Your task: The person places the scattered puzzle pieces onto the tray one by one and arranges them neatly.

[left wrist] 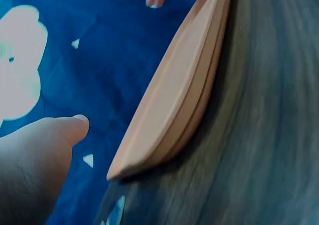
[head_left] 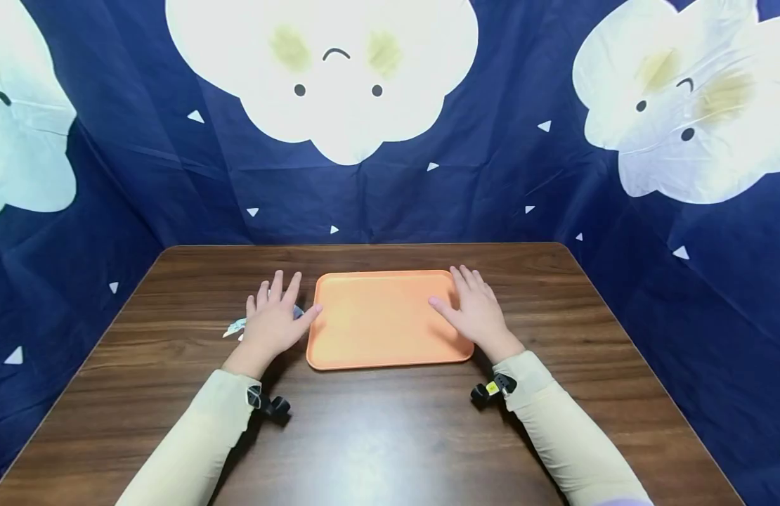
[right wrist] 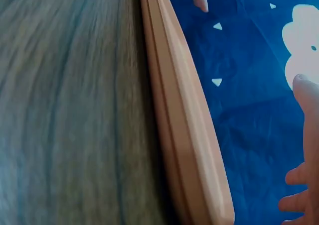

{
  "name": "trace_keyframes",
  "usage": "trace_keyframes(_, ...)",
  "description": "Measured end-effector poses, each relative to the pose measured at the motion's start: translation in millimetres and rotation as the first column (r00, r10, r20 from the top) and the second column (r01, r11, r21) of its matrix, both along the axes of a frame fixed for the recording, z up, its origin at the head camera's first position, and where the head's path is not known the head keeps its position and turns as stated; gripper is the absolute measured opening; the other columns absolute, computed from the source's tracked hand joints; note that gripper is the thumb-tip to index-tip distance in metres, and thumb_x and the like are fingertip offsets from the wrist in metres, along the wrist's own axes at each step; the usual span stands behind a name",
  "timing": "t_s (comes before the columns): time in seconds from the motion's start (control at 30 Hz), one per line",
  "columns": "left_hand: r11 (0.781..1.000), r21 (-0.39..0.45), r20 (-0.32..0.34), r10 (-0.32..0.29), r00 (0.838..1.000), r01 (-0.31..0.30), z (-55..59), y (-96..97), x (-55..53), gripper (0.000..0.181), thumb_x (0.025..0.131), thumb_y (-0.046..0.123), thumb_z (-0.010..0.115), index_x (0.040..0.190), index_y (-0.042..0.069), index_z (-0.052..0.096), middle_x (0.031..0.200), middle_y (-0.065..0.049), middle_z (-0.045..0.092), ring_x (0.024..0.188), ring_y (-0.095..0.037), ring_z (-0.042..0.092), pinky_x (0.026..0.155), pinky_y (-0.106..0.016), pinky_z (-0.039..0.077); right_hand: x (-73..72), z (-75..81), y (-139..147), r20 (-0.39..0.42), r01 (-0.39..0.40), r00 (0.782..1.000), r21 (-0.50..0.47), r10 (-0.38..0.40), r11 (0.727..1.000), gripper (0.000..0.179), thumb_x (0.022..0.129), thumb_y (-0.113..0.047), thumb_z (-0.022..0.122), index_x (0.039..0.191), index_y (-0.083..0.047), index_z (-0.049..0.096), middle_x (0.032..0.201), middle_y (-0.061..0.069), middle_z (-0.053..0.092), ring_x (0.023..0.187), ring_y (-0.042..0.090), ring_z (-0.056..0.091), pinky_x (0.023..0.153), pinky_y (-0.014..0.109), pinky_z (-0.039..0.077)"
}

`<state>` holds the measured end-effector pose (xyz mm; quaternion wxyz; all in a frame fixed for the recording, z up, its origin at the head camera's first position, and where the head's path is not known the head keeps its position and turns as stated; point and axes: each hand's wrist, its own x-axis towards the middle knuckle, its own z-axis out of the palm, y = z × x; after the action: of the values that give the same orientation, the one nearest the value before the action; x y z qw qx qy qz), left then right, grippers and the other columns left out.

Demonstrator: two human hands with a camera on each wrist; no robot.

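Note:
An orange rectangular tray (head_left: 380, 320) lies flat on the wooden table, nothing on it. My left hand (head_left: 273, 320) is spread over the table at the tray's left side, its thumb tip overlapping the tray's edge in the head view. Partly hidden beneath that hand is a small bluish-white item (head_left: 235, 326), too covered to name. At the opposite side my right hand (head_left: 478, 313) is spread with straight fingers, overlapping the tray's right edge in the head view. In the left wrist view, the left thumb (left wrist: 55, 140) stands apart from the tray (left wrist: 169, 100).
The brown wooden table (head_left: 377, 436) reaches back to a dark blue cloth (head_left: 365, 197) printed with white clouds and small triangles, which also covers both sides. A black wrist camera (head_left: 273, 407) is strapped at the left cuff, another wrist camera (head_left: 491, 390) at the right.

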<state>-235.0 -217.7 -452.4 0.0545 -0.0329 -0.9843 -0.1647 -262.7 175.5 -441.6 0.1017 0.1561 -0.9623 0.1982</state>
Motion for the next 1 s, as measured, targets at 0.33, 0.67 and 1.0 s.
trace_keyframes(0.33, 0.999, 0.034, 0.019, 0.028, 0.999, -0.029, -13.6, -27.3, -3.7, 0.088, 0.098, 0.064, 0.045, 0.161, 0.007, 0.019, 0.163, -0.032, 0.008, 0.145, -0.058, 0.014, 0.11, -0.076, 0.011, -6.3, -13.6, 10, 0.1, -0.001, 0.995, -0.077, 0.008, 0.997, 0.096, 0.094, -0.071, 0.048, 0.157, -0.001, 0.03, 0.161, 0.024, 0.029, 0.149, 0.046, 0.023, 0.117, 0.063, 0.022)
trace_keyframes(0.67, 0.999, 0.023, -0.058, 0.026, 0.998, -0.025, -27.6, -58.8, 6.6, 0.081, 0.098, 0.056, 0.052, 0.157, 0.005, 0.03, 0.156, -0.034, 0.026, 0.14, -0.059, 0.024, 0.108, -0.075, 0.021, -7.0, -31.5, 11, 0.226, -0.021, 0.973, -0.126, 0.049, 0.992, 0.096, 0.095, -0.068, 0.047, 0.158, 0.001, 0.025, 0.163, 0.025, 0.022, 0.151, 0.045, 0.016, 0.12, 0.06, 0.014)
trace_keyframes(1.0, 0.998, 0.043, -0.061, 0.049, 0.997, -0.046, -32.4, -80.7, 18.4, 0.077, 0.098, 0.052, 0.054, 0.153, 0.002, 0.035, 0.154, -0.035, 0.03, 0.139, -0.059, 0.025, 0.108, -0.073, 0.019, -9.1, -42.3, 13, 0.187, -0.03, 0.981, -0.099, 0.048, 0.995, 0.098, 0.095, -0.065, 0.05, 0.159, 0.002, 0.018, 0.164, 0.022, 0.023, 0.151, 0.048, 0.012, 0.119, 0.063, 0.009)
